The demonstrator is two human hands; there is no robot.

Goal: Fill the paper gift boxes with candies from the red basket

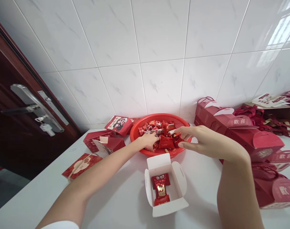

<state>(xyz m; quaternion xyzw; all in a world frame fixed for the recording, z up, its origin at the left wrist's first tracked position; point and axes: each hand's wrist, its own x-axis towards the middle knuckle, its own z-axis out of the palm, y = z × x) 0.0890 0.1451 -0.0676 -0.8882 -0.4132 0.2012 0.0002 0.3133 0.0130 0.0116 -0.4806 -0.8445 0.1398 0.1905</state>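
A red plastic basket [134, 129] full of wrapped candies [166, 142] stands against the wall. My left hand [149, 141] reaches over its left front part, fingers bent down among the candies; whether they grip one is hidden. At the basket's right side is my right hand [192, 138], its thumb and fingers apart near the candies, with nothing visible between them. In front of the basket sits an open white box [175, 187], flaps spread, with several red-wrapped candies [161, 190] inside.
Red boxes [120, 125] and a patterned box [81, 166] lie at the left. Several closed red gift boxes [261, 144] line the right, with ribbons [251, 117] and cards [271, 100] behind. A tiled wall [162, 86] bounds the white table; a door handle [37, 108] is far left.
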